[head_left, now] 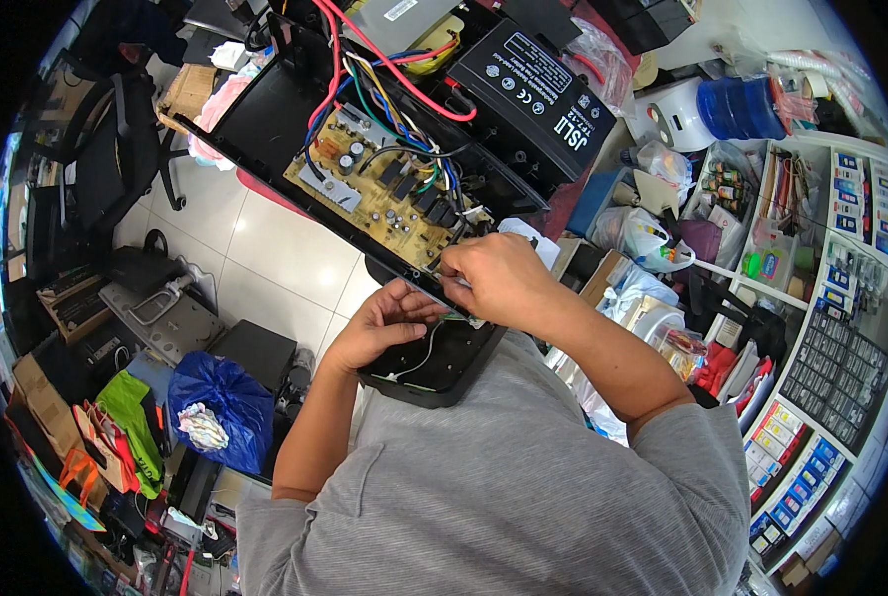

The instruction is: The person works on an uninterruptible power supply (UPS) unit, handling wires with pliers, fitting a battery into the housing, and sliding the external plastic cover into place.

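An open black case (255, 129) lies tilted in front of me, with a tan circuit board (365, 199) inside it. My left hand (379, 323) grips a black plastic front panel (434, 382) at its upper edge, thumb on the inner side. A thin white wire (426, 353) runs across that panel's hollow inside. At the near corner of the board, my right hand (499, 278) is closed in a pinch; what its fingers hold is hidden. Coloured wires (424, 139) cross over the board. Beyond it sit a black battery (528, 94) and a yellow-wrapped transformer (429, 60).
White shelves (812, 149) with small packaged goods curve along the right. Plastic bags (653, 238) and boxes crowd the space beside my right arm. A blue bag (221, 407) lies at the left, and an office chair (101, 149) stands on the tiled floor (285, 248).
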`<state>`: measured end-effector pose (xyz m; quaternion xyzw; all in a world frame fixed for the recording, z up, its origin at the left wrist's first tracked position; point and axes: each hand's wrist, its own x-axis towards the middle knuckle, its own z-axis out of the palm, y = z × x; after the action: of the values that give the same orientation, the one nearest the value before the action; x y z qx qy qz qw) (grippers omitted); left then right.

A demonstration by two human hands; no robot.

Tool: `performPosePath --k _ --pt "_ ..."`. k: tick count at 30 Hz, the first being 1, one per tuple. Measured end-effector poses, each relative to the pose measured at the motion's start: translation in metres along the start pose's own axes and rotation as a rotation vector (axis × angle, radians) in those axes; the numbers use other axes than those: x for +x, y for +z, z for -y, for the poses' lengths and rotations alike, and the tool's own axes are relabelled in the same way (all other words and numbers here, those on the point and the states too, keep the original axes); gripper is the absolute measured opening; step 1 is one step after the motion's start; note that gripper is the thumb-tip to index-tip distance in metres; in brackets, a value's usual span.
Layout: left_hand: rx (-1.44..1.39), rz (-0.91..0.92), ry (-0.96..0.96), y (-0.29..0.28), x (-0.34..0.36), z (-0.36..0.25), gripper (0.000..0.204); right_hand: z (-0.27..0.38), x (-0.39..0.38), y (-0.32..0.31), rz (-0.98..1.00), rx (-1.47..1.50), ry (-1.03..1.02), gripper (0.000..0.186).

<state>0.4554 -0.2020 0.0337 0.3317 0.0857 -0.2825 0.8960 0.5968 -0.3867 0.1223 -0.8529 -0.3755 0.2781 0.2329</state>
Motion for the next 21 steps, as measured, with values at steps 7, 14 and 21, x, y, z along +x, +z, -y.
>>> performPosePath --k 7,14,21 --pt "-0.029 -0.033 -0.021 0.002 -0.001 0.0 0.054 0.0 0.005 0.002 0.018 0.017 0.041 0.013" --pt "-0.06 -0.047 -0.011 -0.001 0.001 0.002 0.05 -0.004 0.002 0.005 -0.045 0.077 0.004 0.012" --pt "-0.089 -0.051 -0.02 -0.002 -0.002 0.005 0.049 -0.007 -0.002 0.012 -0.096 0.117 -0.032 0.011"
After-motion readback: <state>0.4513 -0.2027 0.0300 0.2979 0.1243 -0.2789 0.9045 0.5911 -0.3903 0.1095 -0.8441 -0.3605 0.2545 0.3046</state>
